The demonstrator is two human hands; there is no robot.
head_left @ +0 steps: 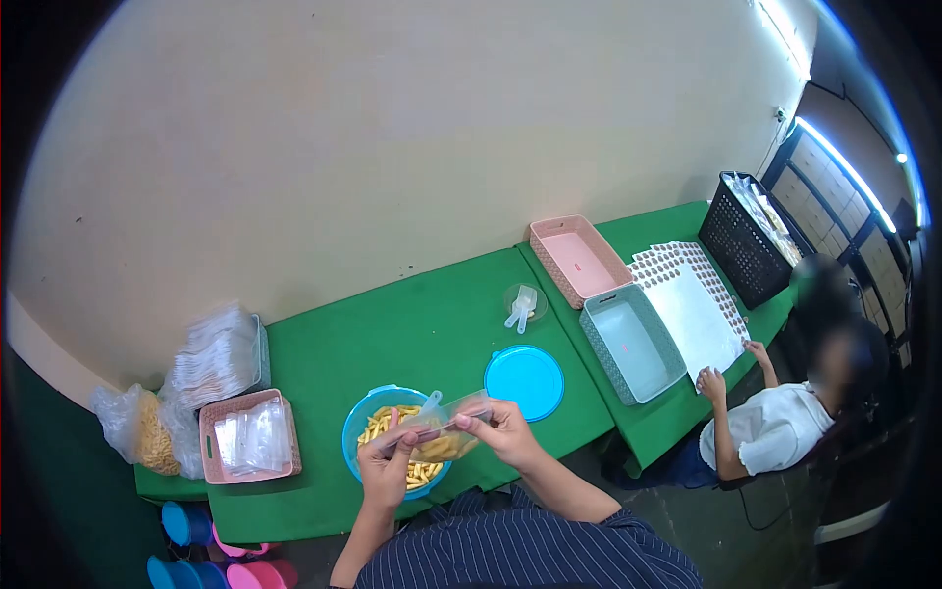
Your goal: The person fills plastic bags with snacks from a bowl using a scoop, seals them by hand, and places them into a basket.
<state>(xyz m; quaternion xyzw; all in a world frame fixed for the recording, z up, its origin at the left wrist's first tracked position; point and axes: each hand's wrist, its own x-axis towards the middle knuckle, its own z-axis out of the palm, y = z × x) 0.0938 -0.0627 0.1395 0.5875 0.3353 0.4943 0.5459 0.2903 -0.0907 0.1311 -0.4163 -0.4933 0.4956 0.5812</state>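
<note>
Where both hands [384,473] [506,435] hold a bag [442,448], the bowl [350,447] is part-hidden.

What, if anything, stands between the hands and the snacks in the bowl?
From this view, the bag, held by the left hand and the right hand, covers part of the snacks. A pale handle shows at the rim of the bowl. Nothing else visible is in the way.

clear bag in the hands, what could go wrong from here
If the left hand or right hand slips, the clear bag could spill; it extends past the blue tub's rim in view, so pieces might land on the green cloth. It might also knock the pale handle just beyond it.
</note>
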